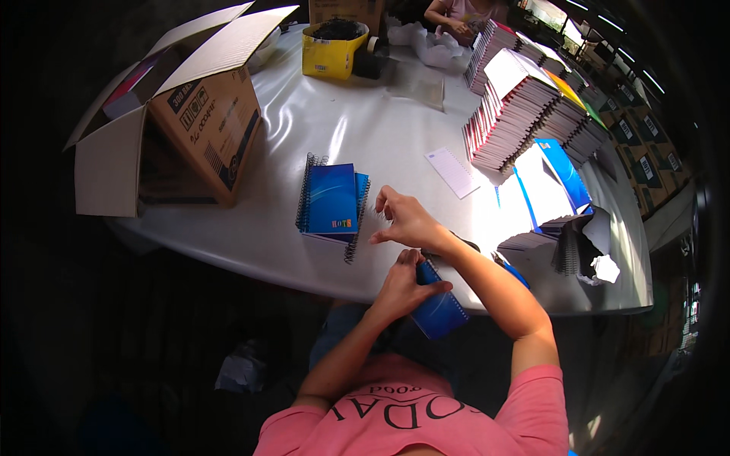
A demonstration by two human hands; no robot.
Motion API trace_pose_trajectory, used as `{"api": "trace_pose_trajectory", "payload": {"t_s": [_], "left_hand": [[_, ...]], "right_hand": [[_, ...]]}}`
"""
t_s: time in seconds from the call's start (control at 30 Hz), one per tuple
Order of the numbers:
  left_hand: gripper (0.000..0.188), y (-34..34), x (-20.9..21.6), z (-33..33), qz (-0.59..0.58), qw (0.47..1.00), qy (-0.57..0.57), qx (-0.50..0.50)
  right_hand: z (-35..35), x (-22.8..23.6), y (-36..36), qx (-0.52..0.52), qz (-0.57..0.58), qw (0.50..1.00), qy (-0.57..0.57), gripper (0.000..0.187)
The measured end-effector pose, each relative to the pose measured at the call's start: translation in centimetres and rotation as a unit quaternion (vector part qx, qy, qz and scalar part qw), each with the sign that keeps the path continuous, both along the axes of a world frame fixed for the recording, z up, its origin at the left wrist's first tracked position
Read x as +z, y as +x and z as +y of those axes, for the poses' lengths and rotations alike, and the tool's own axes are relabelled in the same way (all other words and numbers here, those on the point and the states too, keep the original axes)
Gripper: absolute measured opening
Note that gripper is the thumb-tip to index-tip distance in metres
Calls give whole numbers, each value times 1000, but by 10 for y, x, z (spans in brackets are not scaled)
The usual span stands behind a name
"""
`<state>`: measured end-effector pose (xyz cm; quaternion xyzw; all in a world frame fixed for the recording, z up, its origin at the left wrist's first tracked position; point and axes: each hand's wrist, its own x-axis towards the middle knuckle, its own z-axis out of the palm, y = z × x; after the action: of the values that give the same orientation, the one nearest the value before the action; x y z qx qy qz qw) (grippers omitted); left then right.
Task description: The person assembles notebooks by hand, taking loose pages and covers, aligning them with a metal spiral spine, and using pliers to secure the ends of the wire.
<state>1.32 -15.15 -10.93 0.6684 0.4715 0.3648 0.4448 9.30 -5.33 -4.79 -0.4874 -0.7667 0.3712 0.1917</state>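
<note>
My left hand (407, 285) grips a small blue notebook (439, 310) at the table's near edge, with the thumb across its cover. A row of holes or coil runs along the notebook's edge; I cannot tell how far the coil reaches. Just above it, my right hand (407, 220) has its thumb and curled fingers apart, and I see nothing held between them. To the left of the right hand lies a small stack of blue spiral notebooks (332, 199), with black coils on both sides.
An open cardboard box (205, 137) stands at left. Tall stacks of coil-bound notebooks (525, 114) and blue-covered pads (559, 178) fill the right side. A loose punched sheet (452, 172) lies between. Behind are a yellow container (327, 57) and another person (464, 19).
</note>
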Motion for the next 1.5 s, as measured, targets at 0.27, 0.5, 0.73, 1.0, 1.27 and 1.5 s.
{"api": "trace_pose_trajectory", "payload": {"t_s": [0.27,0.5,0.73,1.0,1.27,1.5], "left_hand": [[54,-7,14,2,-34,998,38,33],[49,11,23,19,-72,985,124,92],[41,31,27,31,-62,978,155,126],[50,44,11,31,-79,961,219,146],[55,49,-8,29,-176,964,140,142],[68,45,-1,23,-240,960,121,79]], "right_hand": [[-24,39,63,-53,340,905,-251,42],[-52,64,67,-37,-4,997,-60,50],[-69,44,81,-145,166,975,-14,32],[-74,39,85,-169,110,978,-53,36],[-83,8,73,-119,-40,961,246,38],[-79,15,83,-142,20,981,128,33]]}}
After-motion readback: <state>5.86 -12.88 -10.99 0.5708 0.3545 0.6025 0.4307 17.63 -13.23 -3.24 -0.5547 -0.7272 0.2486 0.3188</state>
